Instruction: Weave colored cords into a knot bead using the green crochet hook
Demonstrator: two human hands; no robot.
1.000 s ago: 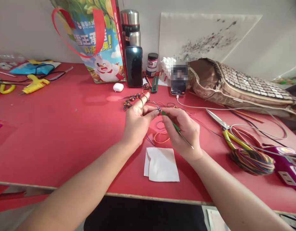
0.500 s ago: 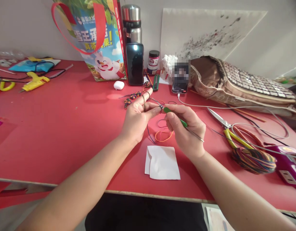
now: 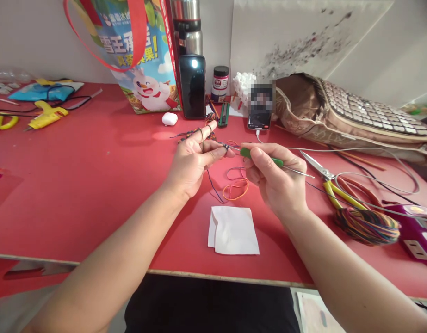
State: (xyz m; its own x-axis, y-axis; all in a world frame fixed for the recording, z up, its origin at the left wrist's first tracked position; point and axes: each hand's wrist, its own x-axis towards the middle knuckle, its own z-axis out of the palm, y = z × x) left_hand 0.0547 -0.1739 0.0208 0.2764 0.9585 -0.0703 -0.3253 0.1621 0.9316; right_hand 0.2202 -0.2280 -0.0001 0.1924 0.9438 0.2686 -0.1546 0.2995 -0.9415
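Between thumb and fingers, my left hand [image 3: 189, 164] pinches a small dark piece of crochet [image 3: 226, 148], and dark yarn wraps its raised index finger. My right hand [image 3: 281, 178] grips a crochet hook by its green handle [image 3: 246, 152]. The hook's thin metal shaft [image 3: 298, 171] sticks out behind the hand to the right. Its working tip points left at the crochet piece; whether it sits in a loop is too small to tell. Behind my left hand lies a multicoloured knotted strip [image 3: 188, 135], partly hidden. Loose orange and pink yarn [image 3: 236, 198] curls on the table below both hands.
Folded white paper [image 3: 236, 233] lies near the front edge. To the right are scissors [image 3: 327, 174], a multicoloured yarn bundle [image 3: 369, 226] and a purple power strip [image 3: 416, 231]. Two phones [image 3: 193, 88], a jar [image 3: 220, 84] and a bag [image 3: 154, 88] stand behind. A yellow glue gun [image 3: 46, 115] lies left.
My right hand has drawn a little to the right, away from my left hand, and the hook now lies flatter. My left hand has shifted slightly left in view. The camera has tilted slightly.
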